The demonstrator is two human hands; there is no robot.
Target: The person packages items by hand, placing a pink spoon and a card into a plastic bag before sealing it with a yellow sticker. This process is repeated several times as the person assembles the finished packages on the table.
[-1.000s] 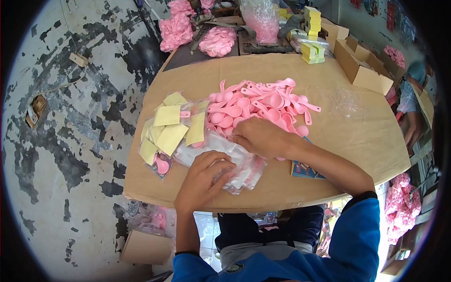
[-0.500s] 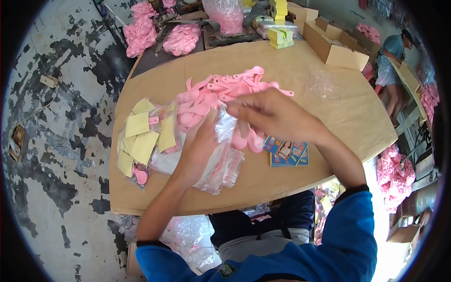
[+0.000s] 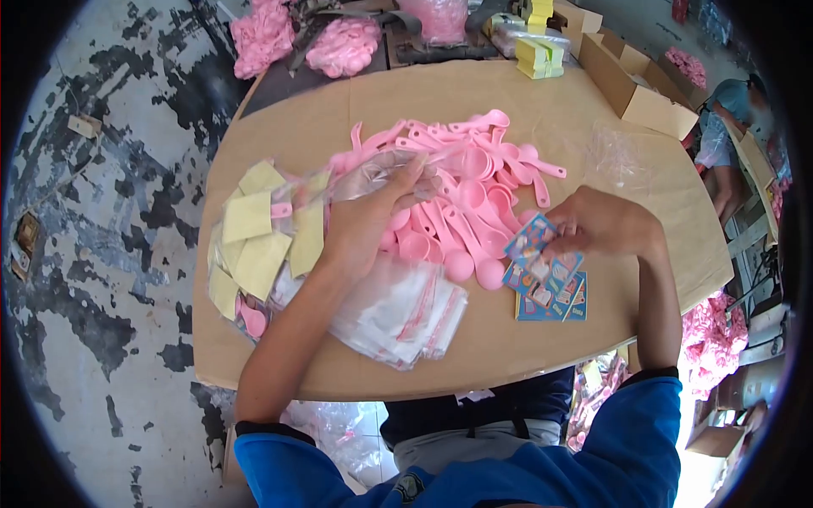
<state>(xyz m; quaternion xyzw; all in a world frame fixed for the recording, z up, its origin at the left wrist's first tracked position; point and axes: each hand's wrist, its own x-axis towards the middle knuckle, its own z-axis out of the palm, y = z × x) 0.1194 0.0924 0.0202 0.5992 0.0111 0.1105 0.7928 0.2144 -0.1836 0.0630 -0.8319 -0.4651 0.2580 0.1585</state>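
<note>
My left hand [image 3: 368,218] is closed on a clear plastic bag [image 3: 381,172], held over the left part of a heap of pink spoons [image 3: 474,190]. To the right, my right hand [image 3: 593,222] pinches a blue printed card [image 3: 532,237] just above a small stack of similar cards [image 3: 550,306]. Flat clear bags with red stripes [image 3: 402,317] lie below my left hand. Left of it are filled bags [image 3: 254,224] showing yellow cards and a pink spoon.
Yellow card bundles [image 3: 539,57] and an open cardboard box [image 3: 635,85] stand at the back right. Pink bundles [image 3: 343,46] lie at the back left. Crumpled clear plastic [image 3: 616,157] rests on the table's right side. Another person [image 3: 730,127] is at the far right.
My hands have moved apart. My right hand has gone right and down to the cards and taken hold of one. The bag in my left hand now spreads over the spoons.
</note>
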